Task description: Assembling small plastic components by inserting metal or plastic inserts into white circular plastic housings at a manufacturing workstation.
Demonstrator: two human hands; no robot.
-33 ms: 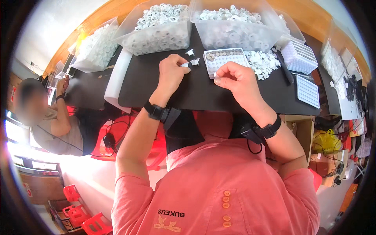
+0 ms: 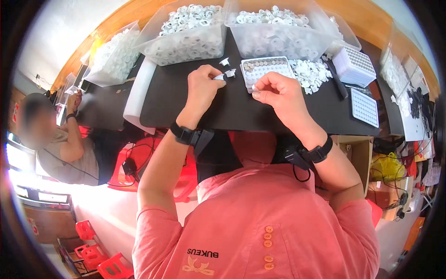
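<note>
- The left hand (image 2: 200, 90), left of the white tray (image 2: 255, 74), pinched a small white piece (image 2: 219, 77).
- The right hand (image 2: 282, 95), at the tray's near edge, pinched something pale (image 2: 255, 87), perhaps similar; fingers hid most.
- Two loose parts (image 2: 231, 73) lay left of the tray, a white heap (image 2: 312, 75) right.
</note>
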